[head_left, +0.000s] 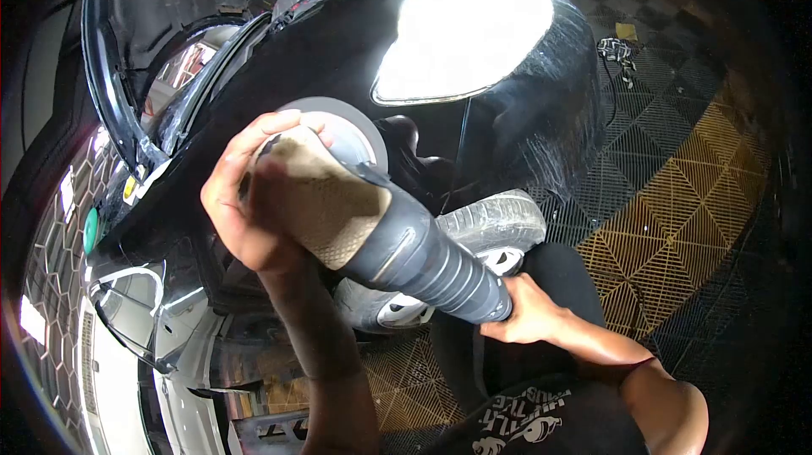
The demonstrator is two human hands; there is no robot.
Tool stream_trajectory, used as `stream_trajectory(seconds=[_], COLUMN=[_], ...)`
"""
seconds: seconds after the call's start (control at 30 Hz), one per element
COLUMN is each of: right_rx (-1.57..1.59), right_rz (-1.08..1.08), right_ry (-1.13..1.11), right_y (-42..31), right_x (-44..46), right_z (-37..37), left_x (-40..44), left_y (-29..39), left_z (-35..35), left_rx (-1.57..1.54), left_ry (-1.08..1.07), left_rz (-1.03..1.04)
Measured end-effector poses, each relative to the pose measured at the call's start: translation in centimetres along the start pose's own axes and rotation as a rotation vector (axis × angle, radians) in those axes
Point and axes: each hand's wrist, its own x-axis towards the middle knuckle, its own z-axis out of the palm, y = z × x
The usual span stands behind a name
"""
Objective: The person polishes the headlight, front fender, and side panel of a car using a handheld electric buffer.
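A polisher (406,243) with a ribbed black body and a beige textured cover (326,201) over its head lies slantwise in front of me. My left hand (245,193) is closed around the head end, fingers curled over its far side. My right hand (533,311) wraps around the rear end of the body. The round grey pad (368,129) shows beyond the head, close against a glossy black car panel (330,57); its contact edge is partly hidden. Below the tool is a car wheel (495,218) with a dusty tyre, partly covered by the polisher.
A glaring white, lamp-shaped area (474,28) sits on the car body, with whitish smears (550,150) beside it. An open car door (127,57) stands at the left. Black and yellow grid tiles (668,235) cover the floor, where a bundled cord-like object (617,53) lies.
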Motion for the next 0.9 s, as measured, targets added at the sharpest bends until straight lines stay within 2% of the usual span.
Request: stream_trajectory(seconds=[0.03,0.13,0.17,0.23,0.27,0.3,0.4,0.47,0.53,0.57,0.63,0.67,0.73,0.8,0.83,0.87,0.9], right_rx=[-0.008,-0.043,-0.063,-0.071,-0.103,-0.063,0.015,0.009,0.006,-0.009,-0.031,-0.034,-0.123,-0.197,-0.198,-0.198,-0.157], right_rz=[0.065,0.201,0.207,0.25,0.186,0.215,0.244,0.244,0.248,0.345,0.329,0.328,0.237,0.255,0.211,0.171,0.135], right_ry=[0.008,0.067,0.076,0.123,0.217,0.238,0.272,0.328,0.294,0.235,0.108,0.101,0.192,0.201,0.111,0.028,0.052], right_y=[0.3,1.7,2.3,3.9,4.9,4.9,5.1,3.2,2.7,2.8,4.1,4.0,1.8,1.6,1.9,2.1,1.8], right_x=[-0.3,-1.1,-1.5,-2.4,-2.9,-3.3,-4.3,-4.6,-4.3,-4.1,-3.3,-3.1,-2.0,-1.3,-0.7,-0.4,-0.2], right_z=[-0.6,-2.0,-2.5,-3.3,-3.4,-3.5,-3.4,-2.6,-2.0,-1.7,-1.2,-0.9,0.3,1.0,1.3,1.5,2.1], left_x=[-0.3,-0.2,-0.6,-0.7,-0.2,0.0,-0.2,-0.2,-0.6,-0.9,-1.2,-1.8,-2.5,-3.3,-3.7,-4.9,-5.8], left_y=[-0.3,-0.9,-1.3,-1.2,-2.0,-2.7,-2.2,-1.8,-1.9,-1.9,-1.5,-0.8,-0.1,-0.2,-0.5,0.4,0.4], left_z=[0.4,3.6,4.1,7.4,8.4,9.4,10.8,10.2,9.1,8.4,6.8,5.9,3.8,1.7,0.8,-0.1,-1.0], left_rx=[0.082,-0.006,0.242,0.023,0.076,0.029,-0.1,-0.073,-0.086,-0.084,-0.083,-0.167,-0.108,0.013,0.054,-0.017,0.07], left_ry=[0.07,0.006,-0.002,0.056,0.03,0.019,-0.014,-0.001,0.027,0.039,0.062,0.046,0.051,0.082,0.081,0.054,0.127], left_rz=[0.044,0.117,0.194,0.048,0.082,0.217,0.075,0.115,0.136,0.169,0.226,0.119,0.114,0.231,0.322,0.137,0.076])
